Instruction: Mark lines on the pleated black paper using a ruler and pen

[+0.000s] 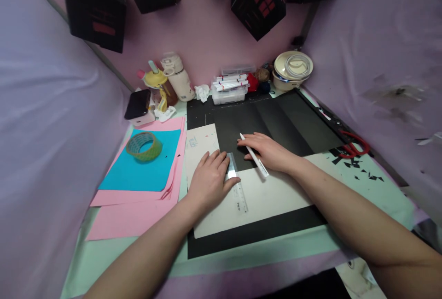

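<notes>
My left hand [210,180] lies flat with fingers stretched, its fingertips and thumb pressing on a clear plastic ruler [238,193]. The ruler crosses the edge between a pale board [276,197] and a sheet of black paper [238,126]. To its right, my right hand [267,150] rests over the black paper. A white pen [254,157] is held in its fingers, with one end pointing up and away to the left. The ruler's far part is partly hidden by my left fingers.
On the left, a tape roll [144,147] sits on blue paper [138,177] above pink sheets [117,218]. Behind are a phone [138,104], a bottle [181,82] and a box of white pens [229,88]. Red scissors [355,147] lie right, near black scraps [352,161]. Black boxes [258,6] hang above.
</notes>
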A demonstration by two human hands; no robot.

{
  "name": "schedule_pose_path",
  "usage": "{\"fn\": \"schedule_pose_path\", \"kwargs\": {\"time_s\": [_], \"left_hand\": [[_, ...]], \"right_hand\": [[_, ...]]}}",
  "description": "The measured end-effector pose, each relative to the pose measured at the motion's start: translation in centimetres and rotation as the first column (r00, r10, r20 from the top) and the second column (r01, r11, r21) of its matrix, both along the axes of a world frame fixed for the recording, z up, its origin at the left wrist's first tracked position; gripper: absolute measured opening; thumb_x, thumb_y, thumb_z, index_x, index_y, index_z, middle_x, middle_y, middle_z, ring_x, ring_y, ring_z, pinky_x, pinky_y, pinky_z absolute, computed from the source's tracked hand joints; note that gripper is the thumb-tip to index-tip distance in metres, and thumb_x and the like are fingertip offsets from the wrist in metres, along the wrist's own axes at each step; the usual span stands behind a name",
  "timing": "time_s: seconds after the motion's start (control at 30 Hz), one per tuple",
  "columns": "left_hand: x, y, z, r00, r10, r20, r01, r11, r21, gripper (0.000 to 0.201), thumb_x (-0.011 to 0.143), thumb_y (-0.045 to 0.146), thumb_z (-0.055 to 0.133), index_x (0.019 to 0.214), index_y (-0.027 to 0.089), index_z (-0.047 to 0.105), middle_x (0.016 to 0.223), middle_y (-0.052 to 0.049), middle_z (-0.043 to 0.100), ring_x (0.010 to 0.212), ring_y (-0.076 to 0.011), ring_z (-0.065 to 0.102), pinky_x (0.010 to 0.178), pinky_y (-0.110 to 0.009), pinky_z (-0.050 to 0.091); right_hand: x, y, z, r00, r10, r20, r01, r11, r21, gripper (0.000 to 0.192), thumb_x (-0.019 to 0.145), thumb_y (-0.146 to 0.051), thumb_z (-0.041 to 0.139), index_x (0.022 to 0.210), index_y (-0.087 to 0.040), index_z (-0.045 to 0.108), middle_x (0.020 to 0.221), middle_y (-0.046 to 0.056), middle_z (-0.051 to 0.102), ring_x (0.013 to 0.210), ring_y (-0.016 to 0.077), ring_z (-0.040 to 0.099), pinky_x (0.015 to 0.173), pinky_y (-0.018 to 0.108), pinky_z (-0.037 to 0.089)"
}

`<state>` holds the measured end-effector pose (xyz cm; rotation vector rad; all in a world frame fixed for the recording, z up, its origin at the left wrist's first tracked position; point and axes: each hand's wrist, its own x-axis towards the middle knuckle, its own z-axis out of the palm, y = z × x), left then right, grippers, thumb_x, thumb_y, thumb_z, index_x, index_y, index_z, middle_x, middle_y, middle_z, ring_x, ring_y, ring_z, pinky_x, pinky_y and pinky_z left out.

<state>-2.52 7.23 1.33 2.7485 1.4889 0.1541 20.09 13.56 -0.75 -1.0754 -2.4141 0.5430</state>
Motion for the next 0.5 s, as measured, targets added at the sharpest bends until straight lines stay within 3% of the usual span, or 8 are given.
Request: {"fn": "schedule_pose_path", "kwargs": {"time_s": [0.27, 0.5], "left_hand": [[-0.3, 0.3, 0.3, 0.999, 0.028, -0.024, -0.028, 1.0, -0.012, 0.059, 0.092, 0.054, 0.047, 0.128, 0.009, 0.057, 0.138, -0.016, 0.053, 0.131, -0.0318, 0.045, 0.113, -0.05, 0.028], [-0.3, 0.2, 0.9, 0.997, 0.02, -0.073, -0.023, 0.999, -0.038, 0.06, 0.091, 0.053, 0.048, 0.129, 0.008, 0.055, 0.139, -0.017, 0.053, 0.13, -0.0324, 0.046, 0.112, -0.051, 0.029]], "right_hand": [[0.6, 0.0, 0.7, 1.0, 0.011, -0.016, -0.011, 1.0, 0.02, 0.041, 0.081, -0.026, 0.068, 0.121, -0.023, 0.06, 0.121, 0.01, 0.064, 0.118, 0.0264, 0.056, 0.104, 0.049, 0.039], [-1.3, -1.3, 0.1, 0.996, 0.079, -0.031, -0.078, 0.997, 0.019, 0.048, 0.085, -0.034, 0.065, 0.13, -0.025, 0.052, 0.139, 0.009, 0.054, 0.134, 0.0236, 0.044, 0.113, 0.049, 0.03]]}}
